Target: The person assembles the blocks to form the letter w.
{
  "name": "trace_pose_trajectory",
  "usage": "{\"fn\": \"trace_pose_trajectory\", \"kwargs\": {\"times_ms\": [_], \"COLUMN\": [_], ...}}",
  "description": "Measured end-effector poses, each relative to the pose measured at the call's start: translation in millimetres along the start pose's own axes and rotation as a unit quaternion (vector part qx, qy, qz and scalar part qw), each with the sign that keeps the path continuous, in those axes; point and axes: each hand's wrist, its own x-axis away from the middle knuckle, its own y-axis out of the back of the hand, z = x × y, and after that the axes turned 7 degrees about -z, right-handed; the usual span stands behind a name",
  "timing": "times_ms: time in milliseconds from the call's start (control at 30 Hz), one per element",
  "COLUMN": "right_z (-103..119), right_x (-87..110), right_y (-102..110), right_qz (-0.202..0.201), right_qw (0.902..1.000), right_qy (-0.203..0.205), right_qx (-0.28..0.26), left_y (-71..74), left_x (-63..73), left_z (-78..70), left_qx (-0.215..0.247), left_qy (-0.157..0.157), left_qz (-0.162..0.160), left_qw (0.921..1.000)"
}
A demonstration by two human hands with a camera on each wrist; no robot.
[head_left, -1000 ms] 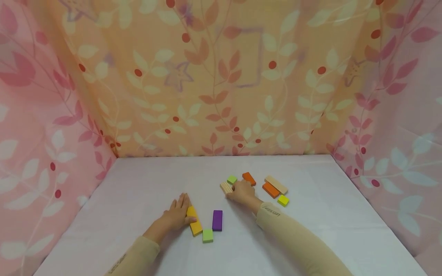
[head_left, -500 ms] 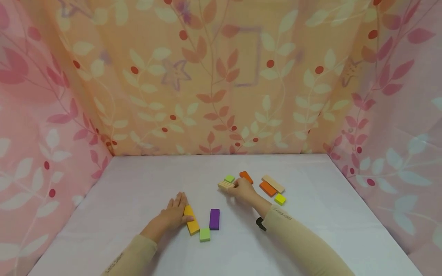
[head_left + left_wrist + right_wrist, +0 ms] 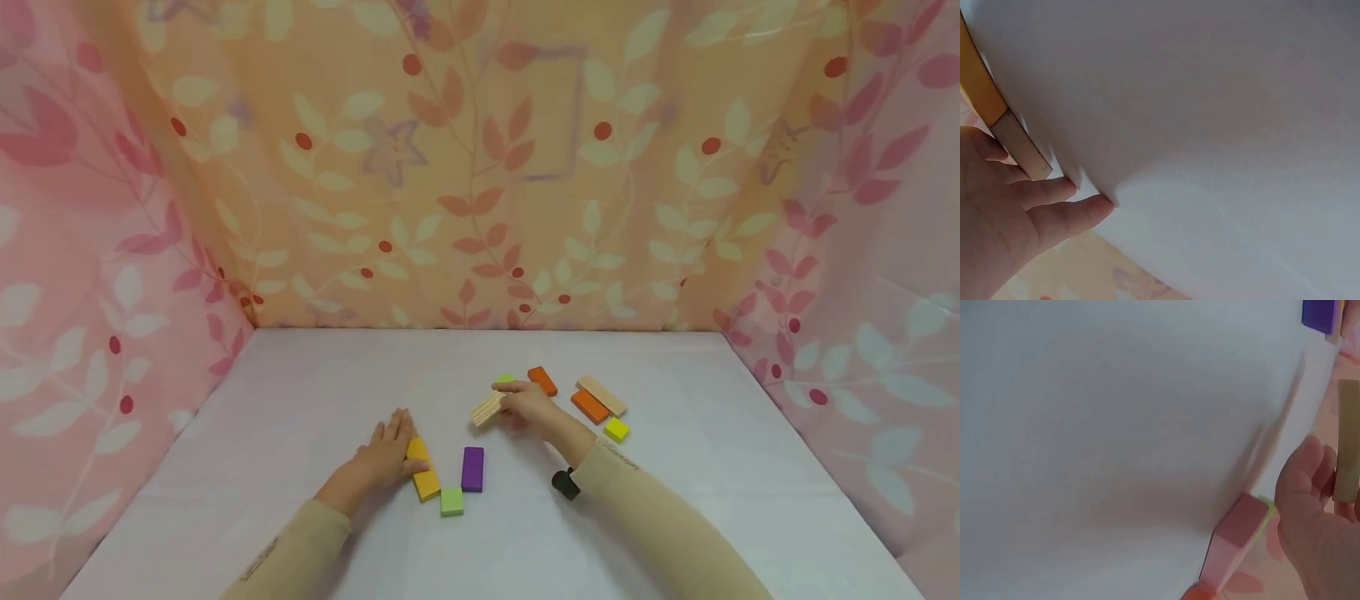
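Note:
My left hand [image 3: 386, 454] lies along a yellow-orange block [image 3: 426, 485], thumb across its top and fingers fairly straight. A plain wooden block [image 3: 1021, 144] continues from the far end of the yellow one, against those fingers in the left wrist view. Fingers and thumb of my right hand [image 3: 528, 406] pinch a light wooden block with striped grooves [image 3: 487, 408], held tilted over the table. It shows edge-on as a wooden block [image 3: 1349, 440] in the right wrist view. Between the hands lie a purple block [image 3: 472, 469] and a light green block [image 3: 452, 502].
Behind the right hand are another green block [image 3: 506, 379] and an orange block [image 3: 542, 381]. Farther right lie a wooden plank [image 3: 602, 396], an orange block [image 3: 590, 407] and a yellow block [image 3: 617, 429]. A pink block [image 3: 1235, 531] stands beside green in the right wrist view.
My right hand has lifted the striped wooden block from the table and turned it, so its left end now tilts toward me. The left hand has stayed on the yellow-orange block.

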Motion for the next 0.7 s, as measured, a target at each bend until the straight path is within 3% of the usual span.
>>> {"fn": "trace_pose_trajectory", "kwargs": {"times_ms": [167,300,500,700], "right_z": [2,2,3,2], "right_x": [-5.3,-11.7,-18.9,-14.9], "right_y": [-12,-18,-20,-21], "right_qz": [0.022,0.008,0.009,0.002], "right_qw": [0.9995,0.9979,0.9737,0.9516], "right_qy": [-0.019,0.012,0.112,0.131], "right_qx": [-0.009,0.064,0.198,0.278], "left_y": [3.2,2.4,0.2,-0.6], "left_x": [-0.1,-0.3,-1.0,-0.9], "left_z": [-0.1,-0.6,-0.8,-0.9], "left_qx": [0.0,0.003,0.001,0.0], "left_qy": [0.008,-0.002,-0.005,-0.006], "left_qz": [-0.005,-0.001,-0.007,-0.001], "left_qw": [1.0,1.0,1.0,1.0]}}
